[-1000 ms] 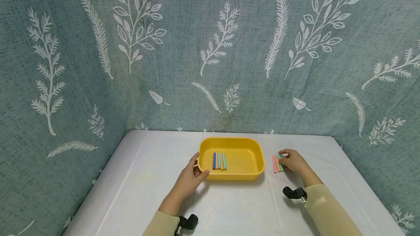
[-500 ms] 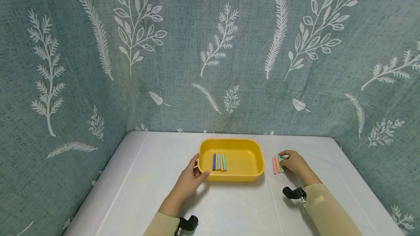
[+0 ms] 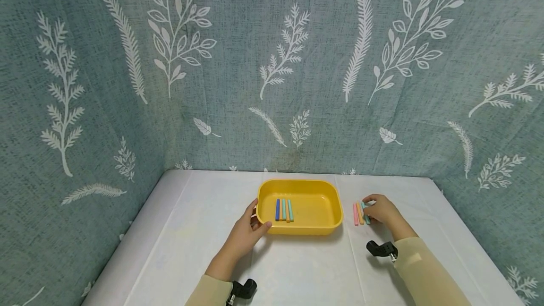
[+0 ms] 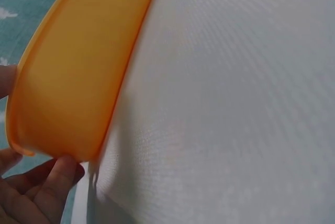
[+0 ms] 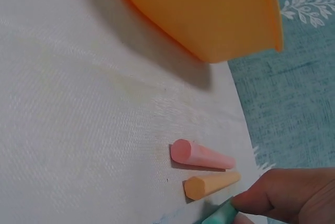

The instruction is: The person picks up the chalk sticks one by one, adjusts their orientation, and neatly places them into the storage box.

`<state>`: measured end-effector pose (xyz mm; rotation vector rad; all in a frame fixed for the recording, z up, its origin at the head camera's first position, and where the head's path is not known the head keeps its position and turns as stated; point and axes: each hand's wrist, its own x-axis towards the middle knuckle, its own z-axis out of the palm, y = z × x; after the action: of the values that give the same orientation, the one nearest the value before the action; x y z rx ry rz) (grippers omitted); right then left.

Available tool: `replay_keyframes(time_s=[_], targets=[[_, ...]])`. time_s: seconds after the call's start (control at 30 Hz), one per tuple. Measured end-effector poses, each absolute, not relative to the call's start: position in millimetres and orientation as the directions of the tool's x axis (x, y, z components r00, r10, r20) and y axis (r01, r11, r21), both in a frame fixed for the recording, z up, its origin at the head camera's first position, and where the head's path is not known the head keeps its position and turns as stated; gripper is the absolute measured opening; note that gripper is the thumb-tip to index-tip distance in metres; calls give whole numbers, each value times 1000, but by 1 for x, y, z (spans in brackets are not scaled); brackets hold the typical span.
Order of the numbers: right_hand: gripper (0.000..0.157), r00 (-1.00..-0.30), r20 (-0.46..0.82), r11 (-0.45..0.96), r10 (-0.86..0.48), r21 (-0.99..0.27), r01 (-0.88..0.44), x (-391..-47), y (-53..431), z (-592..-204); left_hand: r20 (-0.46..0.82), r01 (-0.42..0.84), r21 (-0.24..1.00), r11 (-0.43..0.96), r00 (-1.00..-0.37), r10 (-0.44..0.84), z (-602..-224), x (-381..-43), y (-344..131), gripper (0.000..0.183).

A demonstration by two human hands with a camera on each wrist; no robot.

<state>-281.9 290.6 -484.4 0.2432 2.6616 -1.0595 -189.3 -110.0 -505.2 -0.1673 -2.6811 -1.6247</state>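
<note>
My left hand [image 3: 245,230] holds the left end of a yellow plastic tray [image 3: 303,230], its thumb at the near corner and fingers at the left side. In the left wrist view, fingertips [image 4: 65,169] press against the tray's end wall. Several chalk sticks, blue [image 3: 277,210], orange and green, lie side by side inside the tray. Right of it, my right hand [image 3: 382,209] pinches a green chalk [image 5: 222,213] between thumb and finger, low over the table. An orange chalk [image 5: 209,185] and a pink chalk [image 5: 201,154] lie just left of it.
The tray stands on a white-covered table [image 3: 314,268]. Teal leaf-patterned cloth [image 3: 238,107] rises behind the table and along both sides. Black camera mounts, one on the left wrist [image 3: 243,289] and one on the right [image 3: 381,249], stick out over the table.
The right hand has shifted the green chalk slightly right, widening its gap from the orange chalk. The left hand and tray stay where they were.
</note>
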Motion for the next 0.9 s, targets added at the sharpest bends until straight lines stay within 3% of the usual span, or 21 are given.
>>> replay_keyframes(time_s=[0.4, 0.9], targets=[[43, -939, -342, 555, 49, -772, 310, -275, 300, -486, 58, 94, 878, 470, -994, 91, -504, -190, -110, 81], [51, -946, -324, 433, 4, -852, 294, -262, 294, -454, 43, 78, 870, 486, -996, 84, -504, -189, -110, 80]])
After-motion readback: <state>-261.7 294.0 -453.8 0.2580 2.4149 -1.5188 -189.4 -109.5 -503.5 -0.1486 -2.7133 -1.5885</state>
